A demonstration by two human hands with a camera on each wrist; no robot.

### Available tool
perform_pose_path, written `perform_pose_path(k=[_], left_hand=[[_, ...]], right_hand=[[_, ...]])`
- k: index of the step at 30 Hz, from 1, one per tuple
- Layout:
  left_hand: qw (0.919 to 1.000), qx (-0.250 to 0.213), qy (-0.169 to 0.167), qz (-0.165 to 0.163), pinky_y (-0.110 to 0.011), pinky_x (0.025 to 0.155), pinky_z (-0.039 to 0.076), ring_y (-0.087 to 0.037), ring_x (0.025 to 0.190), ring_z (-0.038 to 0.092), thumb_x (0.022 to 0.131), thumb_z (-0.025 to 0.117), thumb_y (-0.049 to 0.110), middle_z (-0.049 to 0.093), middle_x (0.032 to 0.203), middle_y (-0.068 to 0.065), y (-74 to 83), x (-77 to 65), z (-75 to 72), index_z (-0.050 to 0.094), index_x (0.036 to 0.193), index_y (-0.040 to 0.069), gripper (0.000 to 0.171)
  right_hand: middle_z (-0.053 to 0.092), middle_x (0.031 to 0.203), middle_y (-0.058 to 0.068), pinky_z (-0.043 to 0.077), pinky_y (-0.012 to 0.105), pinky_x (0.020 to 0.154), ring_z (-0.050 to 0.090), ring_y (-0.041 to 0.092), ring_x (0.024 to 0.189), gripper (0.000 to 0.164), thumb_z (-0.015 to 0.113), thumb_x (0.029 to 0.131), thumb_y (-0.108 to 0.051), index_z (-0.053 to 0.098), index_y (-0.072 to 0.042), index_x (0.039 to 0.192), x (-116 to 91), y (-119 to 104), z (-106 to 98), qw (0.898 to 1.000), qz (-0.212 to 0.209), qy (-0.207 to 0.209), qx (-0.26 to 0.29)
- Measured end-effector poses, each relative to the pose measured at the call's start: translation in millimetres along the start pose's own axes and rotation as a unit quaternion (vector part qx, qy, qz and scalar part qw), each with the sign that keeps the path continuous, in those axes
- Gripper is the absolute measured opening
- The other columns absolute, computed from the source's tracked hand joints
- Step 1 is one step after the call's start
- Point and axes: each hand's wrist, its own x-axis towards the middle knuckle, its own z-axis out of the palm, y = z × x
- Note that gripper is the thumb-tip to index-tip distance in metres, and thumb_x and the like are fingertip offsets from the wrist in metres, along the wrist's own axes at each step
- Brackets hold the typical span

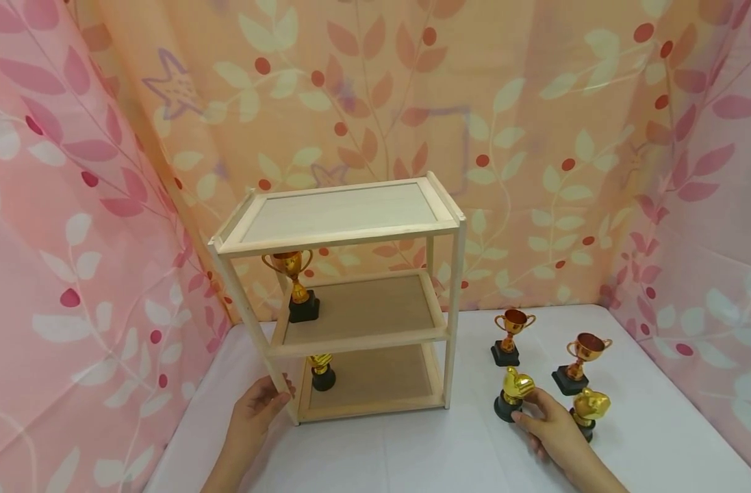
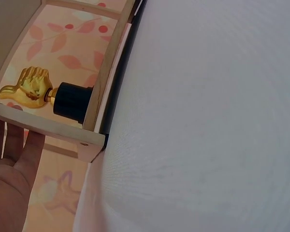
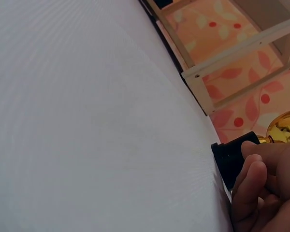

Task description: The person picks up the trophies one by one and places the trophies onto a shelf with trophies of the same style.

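Note:
A three-tier wooden shelf (image 1: 357,344) stands left of centre. My left hand (image 1: 255,411) holds its front left post low down, thumb in front and fingers behind; the left wrist view shows those fingers (image 2: 29,150) at the post. With my right hand (image 1: 554,424) I grip a golden thumbs-up trophy (image 1: 512,394) to the right of the shelf. In the right wrist view my thumb lies against its black base (image 3: 232,157), close to the white cloth. Inside the shelf, a two-handled trophy cup (image 1: 298,291) is on the middle tier and another golden hand trophy (image 2: 34,89) on the bottom tier.
Two more trophy cups (image 1: 512,335) (image 1: 581,363) stand on the white tablecloth (image 1: 412,452) behind the right hand. Another golden trophy (image 1: 587,411) stands just beyond that hand, partly hidden by it. Patterned curtains (image 1: 535,137) enclose the back and both sides.

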Motion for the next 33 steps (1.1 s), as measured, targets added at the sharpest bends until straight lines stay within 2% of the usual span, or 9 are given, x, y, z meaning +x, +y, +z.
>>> perform_pose_path(k=[2,6,14,17,21,27,33], left_hand=[[0.9997,0.016,0.007,-0.019,-0.022,0.087,0.053,-0.013,0.099,0.065,0.093,0.063,0.011,0.065,0.110,-0.015,1.1,-0.8,0.3,0.055,0.123,-0.001,0.034],[0.9983,0.034,0.014,-0.044,-0.021,0.086,0.054,-0.012,0.100,0.065,0.093,0.064,0.020,0.065,0.112,-0.011,3.5,-3.0,0.0,0.056,0.124,0.003,0.037],[0.9998,-0.017,-0.002,0.013,-0.024,0.089,0.054,-0.015,0.100,0.065,0.092,0.061,0.000,0.063,0.112,-0.022,0.4,-1.1,-0.9,0.051,0.125,-0.010,0.036],[0.9995,-0.020,-0.011,0.022,-0.024,0.090,0.053,-0.014,0.101,0.065,0.092,0.060,0.000,0.063,0.112,-0.020,-0.8,-0.3,-1.6,0.052,0.125,-0.007,0.035],[0.9996,-0.018,-0.009,0.022,-0.025,0.089,0.054,-0.015,0.101,0.065,0.092,0.061,0.001,0.063,0.111,-0.020,-2.9,0.2,-1.0,0.055,0.124,-0.001,0.032],[0.9998,-0.007,-0.013,0.016,-0.025,0.089,0.054,-0.014,0.102,0.066,0.093,0.061,0.005,0.063,0.112,-0.019,-2.3,0.1,-1.4,0.052,0.126,-0.005,0.035],[0.9999,0.003,-0.009,0.013,-0.023,0.089,0.053,-0.013,0.101,0.066,0.093,0.062,0.006,0.064,0.112,-0.019,-3.7,0.3,-2.2,0.053,0.125,-0.005,0.034]], right_hand=[[0.056,0.110,0.013,0.048,0.032,0.043,0.051,0.018,0.051,0.072,0.075,0.081,-0.040,0.040,-0.013,0.138,0,0,1,1.000,0.003,0.001,-0.006],[0.057,0.106,0.011,0.047,0.032,0.042,0.051,0.018,0.050,0.079,0.077,0.077,-0.042,0.039,-0.014,0.140,1,0,2,1.000,0.004,0.005,-0.014],[0.054,0.094,0.011,0.045,0.031,0.040,0.048,0.016,0.045,0.077,0.076,0.078,-0.044,0.040,-0.017,0.141,-1,-1,3,1.000,0.000,0.005,-0.016],[0.057,0.113,0.015,0.045,0.032,0.039,0.048,0.016,0.045,0.077,0.075,0.078,-0.047,0.040,-0.017,0.141,-2,-2,1,1.000,-0.006,0.006,-0.020],[0.049,0.132,0.023,0.045,0.030,0.040,0.046,0.015,0.045,0.078,0.074,0.078,-0.049,0.040,-0.019,0.141,-4,-2,-1,0.999,-0.011,0.011,-0.029],[0.044,0.136,0.022,0.044,0.030,0.041,0.045,0.014,0.045,0.080,0.076,0.075,-0.052,0.042,-0.019,0.140,-9,-9,-2,0.999,-0.029,0.021,-0.032],[0.043,0.140,0.021,0.042,0.028,0.042,0.044,0.012,0.046,0.082,0.078,0.074,-0.048,0.041,-0.019,0.142,-19,-21,1,0.999,-0.041,0.001,-0.021]])
